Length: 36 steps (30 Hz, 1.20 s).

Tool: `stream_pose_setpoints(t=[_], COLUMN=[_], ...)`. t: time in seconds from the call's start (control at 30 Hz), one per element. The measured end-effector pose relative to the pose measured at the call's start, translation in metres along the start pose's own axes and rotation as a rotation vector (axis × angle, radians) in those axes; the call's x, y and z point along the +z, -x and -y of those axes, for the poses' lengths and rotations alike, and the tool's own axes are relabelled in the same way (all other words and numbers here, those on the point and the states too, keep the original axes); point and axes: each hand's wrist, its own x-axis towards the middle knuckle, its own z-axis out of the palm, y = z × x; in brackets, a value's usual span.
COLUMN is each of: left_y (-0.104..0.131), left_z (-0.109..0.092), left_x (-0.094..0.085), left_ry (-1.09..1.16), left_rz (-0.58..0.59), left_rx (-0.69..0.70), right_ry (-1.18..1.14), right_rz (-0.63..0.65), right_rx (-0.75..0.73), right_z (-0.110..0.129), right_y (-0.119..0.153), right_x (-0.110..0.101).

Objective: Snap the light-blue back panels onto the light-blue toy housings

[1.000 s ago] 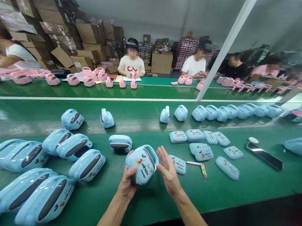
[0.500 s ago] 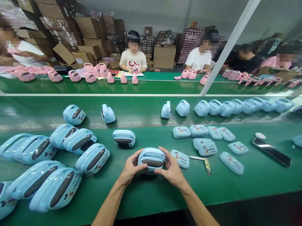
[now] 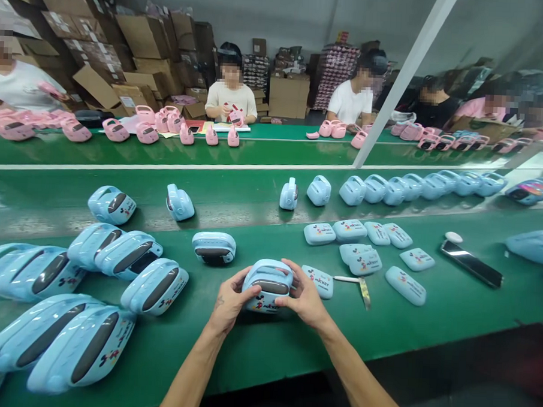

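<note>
Between my two hands is a light blue plastic casing (image 3: 268,274) with a carry handle, a dark oval panel and a Mickey print on its front. My left hand (image 3: 232,295) grips its left side, thumb on the front. At the right side my right hand (image 3: 307,298) holds it the same way, fingers behind the top edge. It sits low over the green table, and I cannot tell whether it touches. Just beyond stands a similar blue casing (image 3: 214,248). Beside my right hand lies a loose printed blue panel (image 3: 318,281).
Several more blue casings (image 3: 83,345) crowd the left. On the right are loose panels (image 3: 406,285), a white-handled tool (image 3: 347,279) and a black phone (image 3: 471,264). A row of casings (image 3: 395,191) lines the belt. People sit opposite among pink casings (image 3: 148,133).
The casing in my hands has tilted so its printed front now shows. Both hands keep their hold. The whole view has shifted slightly, moving most things left.
</note>
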Motion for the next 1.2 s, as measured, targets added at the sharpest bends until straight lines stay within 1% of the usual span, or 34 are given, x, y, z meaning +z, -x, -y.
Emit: stream_pose_setpoints(t=[0.1, 0.13, 0.17, 0.23, 0.3, 0.37, 0.43, 0.53, 0.57, 0.67, 0.8, 0.87, 0.93, 0.97, 1.03, 1.1, 1.13, 1.17, 1.2], left_y=[-0.006, -0.009, -0.012, -0.017, -0.02, -0.02, -0.018, -0.015, -0.015, -0.014, -0.014, -0.014, -0.014, -0.015, -0.016, -0.017, -0.018, -0.018, -0.018], left_z=[0.002, 0.003, 0.005, 0.009, 0.016, 0.022, 0.027, 0.028, 0.027, 0.027, 0.032, 0.033, 0.032, 0.031, 0.028, 0.025, 0.024, 0.024, 0.024], left_x=[-0.005, -0.007, -0.007, -0.005, 0.0, 0.007, 0.013, 0.018, 0.019, 0.022, 0.028, 0.029, 0.028, 0.027, 0.024, 0.02, 0.018, 0.015, 0.012], left_ry=[-0.019, -0.037, -0.064, -0.127, -0.186, -0.227, -0.263, -0.311, -0.324, -0.353, -0.365, -0.355, -0.335, -0.322, -0.292, -0.25, -0.226, -0.2, -0.175], left_rz=[0.069, 0.084, 0.075, -0.01, -0.141, -0.236, -0.312, -0.361, -0.365, -0.396, -0.494, -0.504, -0.481, -0.461, -0.419, -0.386, -0.379, -0.38, -0.39], left_rx=[0.066, 0.106, 0.152, 0.235, 0.294, 0.332, 0.373, 0.407, 0.411, 0.409, 0.404, 0.409, 0.41, 0.409, 0.407, 0.412, 0.417, 0.425, 0.434], right_ry=[0.099, 0.162, 0.236, 0.382, 0.466, 0.438, 0.375, 0.409, 0.448, 0.538, 0.552, 0.481, 0.386, 0.347, 0.326, 0.365, 0.394, 0.426, 0.452], right_rz=[-0.022, -0.028, -0.031, -0.034, -0.034, -0.054, -0.145, -0.345, -0.384, -0.435, -0.495, -0.454, -0.377, -0.312, -0.139, 0.023, 0.068, 0.061, 0.014], right_rx=[-0.039, -0.061, -0.088, -0.166, -0.261, -0.339, -0.386, -0.38, -0.364, -0.311, -0.258, -0.255, -0.269, -0.282, -0.3, -0.288, -0.262, -0.224, -0.187], right_z=[0.001, 0.002, 0.002, 0.002, 0.0, -0.002, -0.006, -0.013, -0.015, -0.02, -0.023, -0.022, -0.018, -0.015, -0.006, 0.003, 0.007, 0.011, 0.015], right_y=[0.001, 0.001, 0.001, 0.001, 0.0, -0.002, -0.006, -0.013, -0.014, -0.018, -0.025, -0.028, -0.028, -0.026, -0.021, -0.015, -0.015, -0.018, -0.024], right_x=[0.001, 0.003, 0.005, 0.01, 0.017, 0.024, 0.031, 0.042, 0.045, 0.052, 0.054, 0.051, 0.046, 0.042, 0.033, 0.024, 0.02, 0.017, 0.014])
